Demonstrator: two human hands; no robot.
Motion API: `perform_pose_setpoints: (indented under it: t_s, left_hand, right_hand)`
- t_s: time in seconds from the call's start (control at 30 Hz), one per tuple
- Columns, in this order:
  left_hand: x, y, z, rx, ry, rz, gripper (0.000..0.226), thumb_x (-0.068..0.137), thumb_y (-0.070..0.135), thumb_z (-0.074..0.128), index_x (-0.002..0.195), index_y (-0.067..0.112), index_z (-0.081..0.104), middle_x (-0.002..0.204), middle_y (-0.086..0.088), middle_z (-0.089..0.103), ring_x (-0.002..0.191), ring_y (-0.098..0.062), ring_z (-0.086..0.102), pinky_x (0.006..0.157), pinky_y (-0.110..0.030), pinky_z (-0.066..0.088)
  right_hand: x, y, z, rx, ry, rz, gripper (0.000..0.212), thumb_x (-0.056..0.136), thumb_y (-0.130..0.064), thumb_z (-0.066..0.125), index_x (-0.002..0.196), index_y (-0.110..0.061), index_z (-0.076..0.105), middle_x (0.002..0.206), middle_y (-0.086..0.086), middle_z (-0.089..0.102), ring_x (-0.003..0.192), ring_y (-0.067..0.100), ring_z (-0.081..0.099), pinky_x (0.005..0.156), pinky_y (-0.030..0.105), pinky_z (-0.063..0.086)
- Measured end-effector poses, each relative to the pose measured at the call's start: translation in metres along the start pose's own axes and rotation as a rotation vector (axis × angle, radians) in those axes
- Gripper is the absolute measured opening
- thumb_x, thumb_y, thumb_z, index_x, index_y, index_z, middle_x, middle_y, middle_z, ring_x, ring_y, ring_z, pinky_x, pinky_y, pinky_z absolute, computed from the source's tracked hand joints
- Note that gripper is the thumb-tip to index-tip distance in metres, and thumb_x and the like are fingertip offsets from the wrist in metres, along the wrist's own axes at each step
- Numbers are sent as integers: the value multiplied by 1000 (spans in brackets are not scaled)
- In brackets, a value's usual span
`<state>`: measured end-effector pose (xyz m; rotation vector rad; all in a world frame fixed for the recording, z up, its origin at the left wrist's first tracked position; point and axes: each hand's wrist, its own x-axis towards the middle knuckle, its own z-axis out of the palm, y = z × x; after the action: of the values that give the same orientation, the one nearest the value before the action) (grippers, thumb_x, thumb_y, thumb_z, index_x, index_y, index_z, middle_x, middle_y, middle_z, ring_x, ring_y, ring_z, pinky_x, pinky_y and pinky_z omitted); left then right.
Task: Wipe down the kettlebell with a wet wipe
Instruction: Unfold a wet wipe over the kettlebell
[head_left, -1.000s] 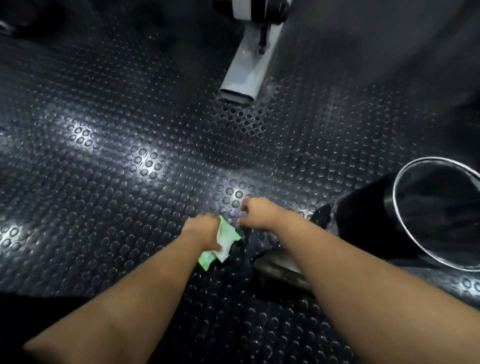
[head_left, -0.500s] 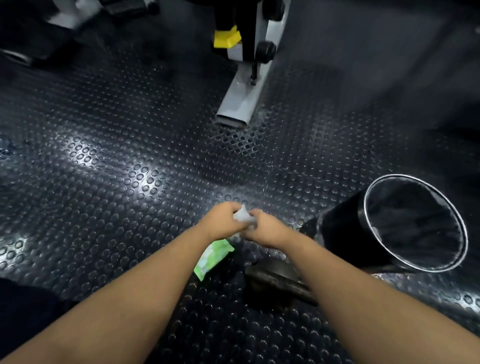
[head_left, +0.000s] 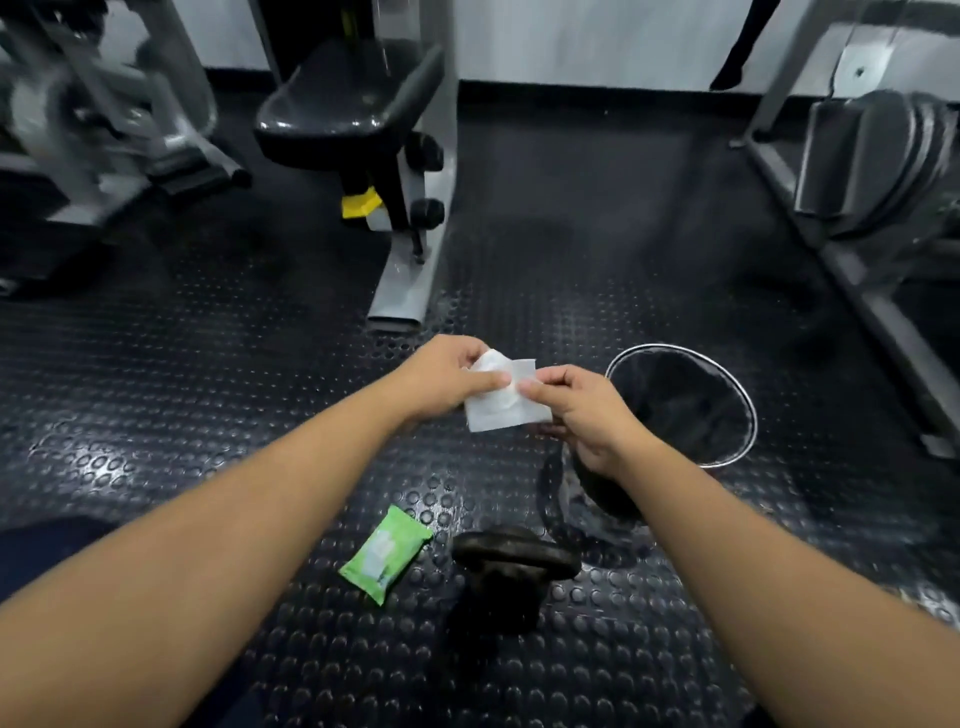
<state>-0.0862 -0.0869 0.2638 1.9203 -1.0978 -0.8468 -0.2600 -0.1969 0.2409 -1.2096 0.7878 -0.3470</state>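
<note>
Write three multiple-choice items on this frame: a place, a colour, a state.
1. Where is the wipe packet?
A. on the floor, left of the kettlebell
B. atop the kettlebell
C. leaning on the kettlebell

2. The packet's colour?
A. red
B. green
C. blue

3. The wet wipe is:
A. lying on the floor
B. draped over the kettlebell
C. pinched by both hands

Answers: A, it lies flat on the studded floor, apart from the kettlebell; B, its wrapper is green; C, left hand and right hand each pinch it in the air.
</note>
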Motion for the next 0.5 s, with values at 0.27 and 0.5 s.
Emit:
perform_pose_setpoints:
  t_s: [0.27,0.5]
  left_hand:
    - [-52,51,9,-274,89,-8,23,90,34,79,102,16,73,98,-4,78,98,-25,74,88,-44,62]
    - [-107,94,1,-384,105,8,22,95,33,72,101,12,73,104,-3,78,100,-22,74,84,-38,63]
  right_hand:
    - [-57,-41,-5,50,-86,-19,25,89,-9,79,111,0,73,109,16,78,95,25,76,73,30,61]
    - [-111,-78,0,-4,-134,-149,19,88,-17,81,98,-8,68,96,11,74,91,23,70,78,34,55]
